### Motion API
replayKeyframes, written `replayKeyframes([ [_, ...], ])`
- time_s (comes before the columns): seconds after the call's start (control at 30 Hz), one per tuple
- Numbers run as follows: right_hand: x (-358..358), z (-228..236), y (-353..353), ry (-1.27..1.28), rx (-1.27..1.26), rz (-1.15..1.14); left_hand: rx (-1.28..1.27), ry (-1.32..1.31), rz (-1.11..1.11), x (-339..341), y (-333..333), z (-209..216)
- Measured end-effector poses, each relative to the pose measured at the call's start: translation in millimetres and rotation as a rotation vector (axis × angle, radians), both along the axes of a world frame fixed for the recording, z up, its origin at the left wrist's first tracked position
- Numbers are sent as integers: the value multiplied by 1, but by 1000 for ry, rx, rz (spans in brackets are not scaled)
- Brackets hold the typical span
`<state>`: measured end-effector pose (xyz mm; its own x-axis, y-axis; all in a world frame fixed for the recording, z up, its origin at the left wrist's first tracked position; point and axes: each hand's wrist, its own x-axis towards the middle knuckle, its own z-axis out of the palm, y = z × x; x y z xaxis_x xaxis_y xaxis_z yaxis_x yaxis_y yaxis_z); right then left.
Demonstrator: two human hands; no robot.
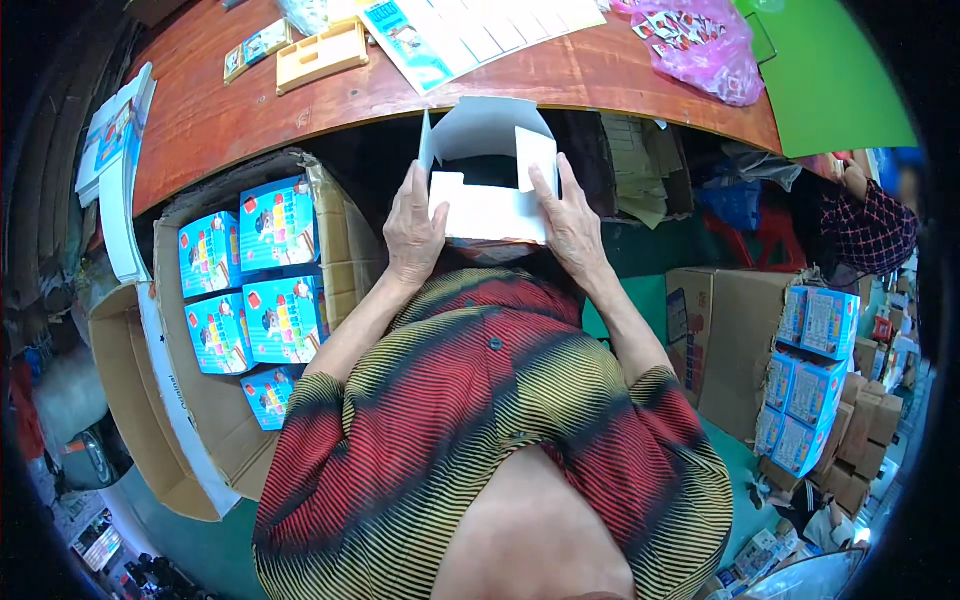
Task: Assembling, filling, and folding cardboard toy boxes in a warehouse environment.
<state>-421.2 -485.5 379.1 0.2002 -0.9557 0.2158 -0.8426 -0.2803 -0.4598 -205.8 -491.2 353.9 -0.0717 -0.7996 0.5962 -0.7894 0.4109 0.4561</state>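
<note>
It's a workshop, a packing one by the look of it, and the signs come thick and fast! Here's a wooden table (200, 130), with yellow trays (325, 58), a printed sheet (410, 50) and a pink bag (735, 80) all on top. Down left, a big carton (115, 370), loaded with matching blue boxes (277, 222)! Across to the right, a second carton (735, 340), more of those boxes (808, 390) stacked at its edge, brown cartons (870, 430) piled beyond! Centre of it all, an open white box (495, 215) between left hand (412, 225) and right hand (572, 225). And far right, another person (870, 230) in a checked top.
</note>
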Motion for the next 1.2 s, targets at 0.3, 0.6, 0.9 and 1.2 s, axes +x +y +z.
replayKeyframes([
  [0.3,-2,6,-9,-19,26,127,-12,-129,-162,-3,-18,24],
  [0.6,21,5,-22,216,-164,-9,79,-367,-299,-24,-26,24],
  [0.9,12,-2,-51,-51,50,-27,291,-191,-116,-29,-60,34],
  [1.2,-3,5,-73,-183,-47,97,325,-32,-233,-24,-62,30],
])
